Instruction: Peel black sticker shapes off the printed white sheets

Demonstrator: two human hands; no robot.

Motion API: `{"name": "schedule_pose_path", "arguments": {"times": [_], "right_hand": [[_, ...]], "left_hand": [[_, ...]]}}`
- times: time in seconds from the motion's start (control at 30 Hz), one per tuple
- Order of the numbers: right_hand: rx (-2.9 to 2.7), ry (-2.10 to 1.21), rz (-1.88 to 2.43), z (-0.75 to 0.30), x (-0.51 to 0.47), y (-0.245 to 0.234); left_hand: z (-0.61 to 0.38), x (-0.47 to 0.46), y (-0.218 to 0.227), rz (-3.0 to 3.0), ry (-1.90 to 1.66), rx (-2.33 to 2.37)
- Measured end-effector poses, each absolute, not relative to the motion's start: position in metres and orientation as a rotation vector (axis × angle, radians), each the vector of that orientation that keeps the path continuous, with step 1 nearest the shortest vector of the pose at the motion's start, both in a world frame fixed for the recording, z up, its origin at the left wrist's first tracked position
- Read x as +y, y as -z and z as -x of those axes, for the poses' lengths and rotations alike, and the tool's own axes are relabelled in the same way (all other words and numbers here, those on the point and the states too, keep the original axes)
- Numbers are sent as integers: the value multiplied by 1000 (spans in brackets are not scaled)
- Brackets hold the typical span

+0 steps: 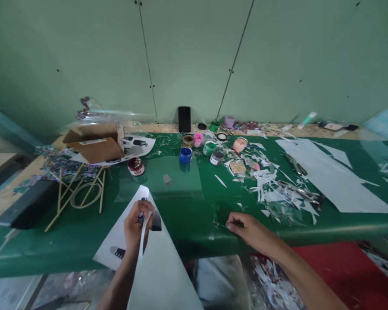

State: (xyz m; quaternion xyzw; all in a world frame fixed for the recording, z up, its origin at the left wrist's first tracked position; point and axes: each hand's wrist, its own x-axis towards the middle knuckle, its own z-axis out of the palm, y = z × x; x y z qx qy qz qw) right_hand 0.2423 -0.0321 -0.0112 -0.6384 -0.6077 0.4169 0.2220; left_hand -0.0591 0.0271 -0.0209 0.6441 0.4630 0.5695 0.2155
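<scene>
My left hand [137, 221] grips a white sheet of paper [163, 271] printed with dark pictures. The sheet is folded or curled over at the hand, and part of it hangs past the table's front edge. Close to that edge, my right hand [241, 224] rests on the green tabletop with its fingers pinched together. A small, thin, partly see-through piece lies at its fingertips; what it is, and whether the fingers hold it, is too small to make out. A clear plastic sheet [187, 187] lies flat beyond both hands, with a small grey printed piece [167, 180] on it.
Open paint jars, including a blue jar [185, 155] and a dark red jar [136, 166], stand mid-table. Paper scraps [268, 183], pliers [295, 165] and a large white sheet [336, 176] lie right. A cardboard box [98, 148] and wooden sticks [61, 193] are left. A phone [184, 119] leans against the wall.
</scene>
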Motion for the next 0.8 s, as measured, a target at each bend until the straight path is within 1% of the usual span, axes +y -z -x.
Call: {"name": "schedule_pose_path", "arguments": {"times": [0.17,0.23,0.37,0.5,0.63,0.8], "right_hand": [[-1496,-1409,1768,-241,-35,6],[-1503,-1416,1756,-237,-37,6],[-1640,-1088,1733,-231,-40,10],[-1598,-794,1864,-227,-44,21],[-1742,-661,1876,-217,-44,28],[-1975,-479,1988,-205,-40,29]], "left_hand": [[62,28,28,-1776,-1595,1252],[62,28,29,-1778,-1602,1235],[62,29,26,-1782,-1588,1240],[60,28,21,-1770,-1547,1270],[60,27,21,-1762,-1553,1305],[61,27,27,-1745,-1581,1298]]}}
